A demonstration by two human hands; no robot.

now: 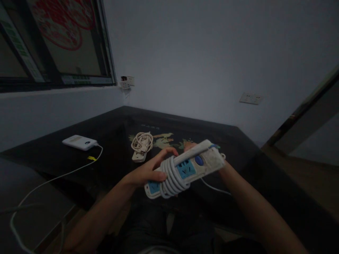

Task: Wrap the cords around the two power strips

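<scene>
Taking the power strip (208,165) held in front of the body as the clock's centre, a window (59,60) with red decorations stands between ten and eleven o'clock. Just past nine, a white power bank (79,142) lies on the dark table (113,141), a white cable (60,174) running from its right end (a yellow label (91,158) sits close by). Wall sockets (127,83) show at eleven. At ten o'clock, nearer, a smaller white strip (139,156) lies with its coiled cord (142,141) on top. The left hand (148,172) is curled around the left end, thumb pressing the grey cord (172,180) wound there, fingers bent over the upper edge. The power strip itself is off the table, tilted from eight up towards two, its blue sockets facing up. Behind its right half is the right hand (189,145), mostly hidden; how far it is closed I cannot tell. A thin cable (215,188) shows at four, and another wall outlet (250,98) between one and two.
</scene>
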